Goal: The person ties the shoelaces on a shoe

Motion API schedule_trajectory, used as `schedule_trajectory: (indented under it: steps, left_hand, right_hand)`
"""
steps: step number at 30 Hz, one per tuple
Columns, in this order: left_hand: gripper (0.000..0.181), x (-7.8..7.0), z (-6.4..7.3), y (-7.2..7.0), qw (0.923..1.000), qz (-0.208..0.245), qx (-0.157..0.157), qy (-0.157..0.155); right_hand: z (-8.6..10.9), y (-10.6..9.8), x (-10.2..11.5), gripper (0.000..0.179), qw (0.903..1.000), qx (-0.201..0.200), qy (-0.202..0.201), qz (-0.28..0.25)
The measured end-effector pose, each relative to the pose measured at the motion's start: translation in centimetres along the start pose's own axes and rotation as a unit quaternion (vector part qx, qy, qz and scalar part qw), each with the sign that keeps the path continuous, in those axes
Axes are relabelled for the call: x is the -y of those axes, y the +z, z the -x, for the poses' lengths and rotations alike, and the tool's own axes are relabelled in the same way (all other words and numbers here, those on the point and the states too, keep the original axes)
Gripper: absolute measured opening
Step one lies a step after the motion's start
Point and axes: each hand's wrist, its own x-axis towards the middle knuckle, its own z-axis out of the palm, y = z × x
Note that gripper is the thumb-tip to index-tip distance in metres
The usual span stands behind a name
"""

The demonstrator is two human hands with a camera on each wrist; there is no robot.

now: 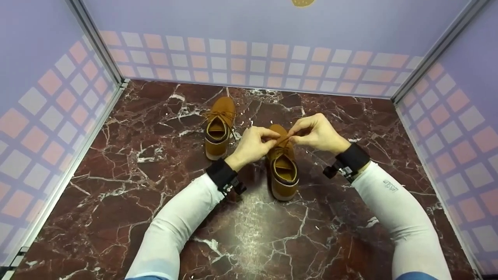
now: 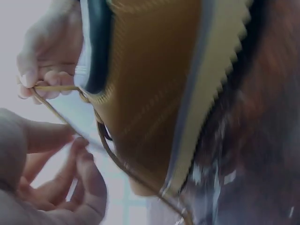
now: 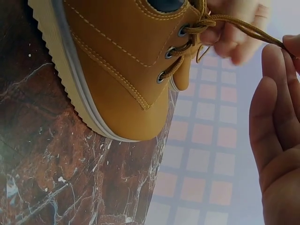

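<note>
Near shoe (image 1: 283,167), tan, stands mid-table on its sole, toe pointing away. Lace (image 3: 234,21) drawn taut above the tongue. Left hand (image 1: 255,144) pinches one lace end; right hand (image 1: 319,133) pinches the other, fingers curled. Second shoe (image 1: 218,128) just left, apart, already tied. Marble table (image 1: 116,194) open all around; tiled walls (image 1: 54,101) well back.

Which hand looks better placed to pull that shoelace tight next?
Probably the right hand: it pinches the lace stretched taut from the eyelets of the near tan shoe. The left hand also pinches lace at the shoe's tongue, but closer in, so it seems better suited to steadying.
</note>
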Motion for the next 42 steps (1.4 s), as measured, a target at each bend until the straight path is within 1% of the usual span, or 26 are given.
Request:
schedule_trajectory:
  steps: [2,3,6,8,13,18,22,25,27,31,35,37,39,41,42]
  left_hand:
    - [0.026,0.0,0.0,0.0,0.9981,-0.054,0.025,0.013]
    - [0.026,0.0,0.0,0.1,0.9964,-0.074,0.036,0.019]
    - [0.022,-0.1,0.0,0.2,0.9919,-0.113,0.053,0.027]
    - [0.019,0.0,0.0,0.2,0.9909,-0.12,0.053,0.027]
    - [0.014,0.1,-0.1,0.1,0.9907,-0.122,0.054,0.026]
    - [0.013,-0.1,-0.1,-0.1,0.9868,-0.152,0.051,0.025]
    - [0.014,-0.7,-0.3,-0.5,0.9827,-0.176,0.051,0.024]
    - [0.017,-1.3,-0.2,-1.2,0.98,-0.188,0.061,0.024]
    - [0.021,-1.7,-0.1,-1.8,0.978,-0.193,0.078,0.014]
    - [0.038,-2.6,0.4,-3.4,0.9739,-0.184,0.132,-0.02]
    - [0.044,-3.7,0.8,-5.2,0.9696,-0.16,0.179,-0.048]
    - [0.046,-4.2,1.0,-6.1,0.9687,-0.149,0.19,-0.056]
    - [0.044,-4.7,1.1,-6.9,0.9702,-0.135,0.194,-0.056]
    - [0.038,-5.0,1.2,-7.4,0.9746,-0.098,0.194,-0.055]
    - [0.034,-5.2,1.3,-7.6,0.977,-0.07,0.194,-0.054]
  right_hand:
    - [0.1,0.0,0.0,0.019,1.0,0.005,0.003,-0.006]
    - [0.1,0.0,0.0,0.019,0.9999,0.008,0.004,-0.007]
    - [0.1,0.0,0.1,0.02,0.9997,0.02,0.008,-0.01]
    - [0.1,0.0,0.2,0.021,0.9996,0.026,0.01,-0.009]
    - [0.1,0.0,0.2,0.023,0.9993,0.033,0.016,-0.005]
    - [0.0,0.0,0.1,0.022,0.9992,0.036,0.016,-0.005]
    - [-0.1,0.1,0.1,0.023,0.9992,0.036,0.015,-0.003]
    - [-0.2,0.3,0.2,0.024,0.9992,0.036,0.018,-0.006]
    - [-0.2,0.4,0.2,0.024,0.9991,0.036,0.02,-0.01]
    - [-0.2,0.5,0.2,0.023,0.9991,0.034,0.022,-0.013]
    - [-0.3,0.5,0.2,0.025,0.9992,0.034,0.02,-0.007]
    - [-0.3,0.4,0.3,0.026,0.9992,0.034,0.02,-0.003]
    - [-0.3,0.4,0.3,0.025,0.9993,0.034,0.018,0.0]
    - [-0.3,0.4,0.3,0.024,0.9992,0.034,0.019,0.003]
    - [-0.3,0.4,0.3,0.024,0.9992,0.034,0.02,0.004]
